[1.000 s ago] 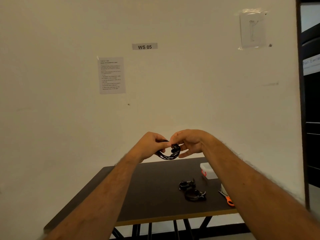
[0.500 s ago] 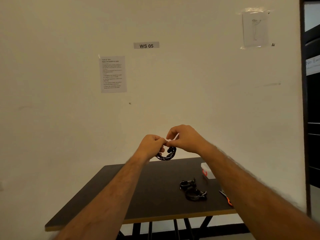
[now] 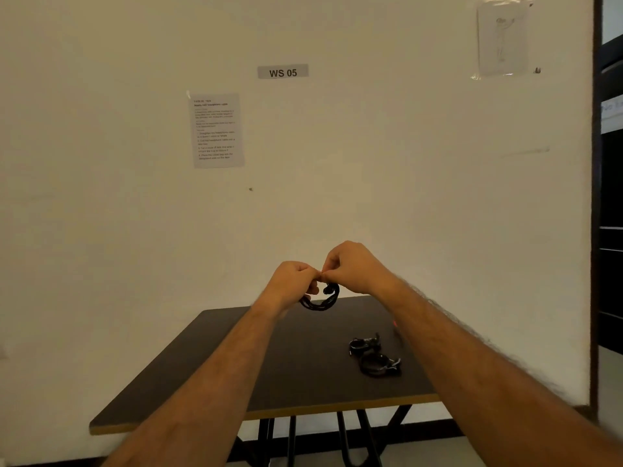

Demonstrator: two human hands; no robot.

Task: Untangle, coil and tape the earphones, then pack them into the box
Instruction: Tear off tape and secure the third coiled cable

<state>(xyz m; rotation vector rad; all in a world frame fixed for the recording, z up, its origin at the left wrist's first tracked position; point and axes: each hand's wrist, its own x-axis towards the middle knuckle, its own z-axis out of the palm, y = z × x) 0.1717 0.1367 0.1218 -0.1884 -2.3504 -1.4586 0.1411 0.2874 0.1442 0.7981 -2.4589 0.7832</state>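
Observation:
A coil of black earphones [image 3: 320,299] hangs in the air above the far edge of the table. My left hand [image 3: 292,283] grips the coil's top left with curled fingers. My right hand [image 3: 354,268] pinches the top of the coil right beside the left thumb; whether it holds tape there I cannot tell. Two more coiled black earphones [image 3: 372,357] lie on the dark table [image 3: 256,365] at the right. The box is hidden behind my right forearm.
A red spot [image 3: 394,323] shows at the table's right edge beside my right forearm. The table stands against a white wall with an instruction sheet [image 3: 216,129] and a "WS 05" label [image 3: 283,72]. A dark doorway [image 3: 610,197] is at far right.
Both hands rose slightly with the coil and closed together at its top. My right hand turned knuckles-up, and my right forearm now covers the box and the orange-handled scissors.

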